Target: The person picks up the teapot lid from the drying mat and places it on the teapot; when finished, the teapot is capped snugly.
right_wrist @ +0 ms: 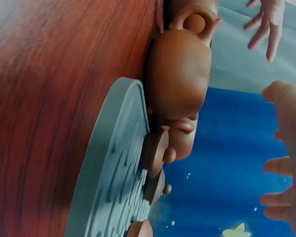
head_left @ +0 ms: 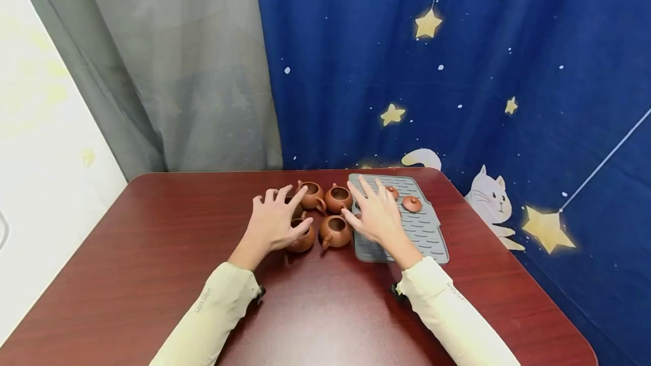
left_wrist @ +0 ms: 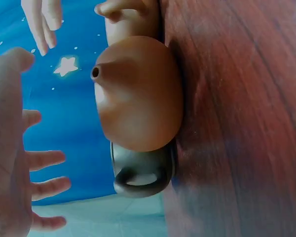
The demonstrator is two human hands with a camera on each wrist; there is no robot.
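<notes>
Several small brown clay teapots without lids stand grouped on the table, among them a near right teapot (head_left: 342,238), a far right teapot (head_left: 338,201) and a far left teapot (head_left: 311,199). My left hand (head_left: 272,222) hovers over the left side of the group with fingers spread, partly covering a near left teapot (head_left: 303,243). Spread fingers also show on my right hand (head_left: 378,216), held above the grey ridged mat's left part. Both wrist views show the hands apart from the teapots (left_wrist: 140,98). Lids (head_left: 412,204) lie on the mat, some hidden by the right hand.
The grey mat (head_left: 424,236) lies to the right of the teapots on the dark red wooden table (head_left: 168,253). Behind the table's far edge hang a grey curtain (head_left: 203,72) and a blue curtain with stars (head_left: 351,72).
</notes>
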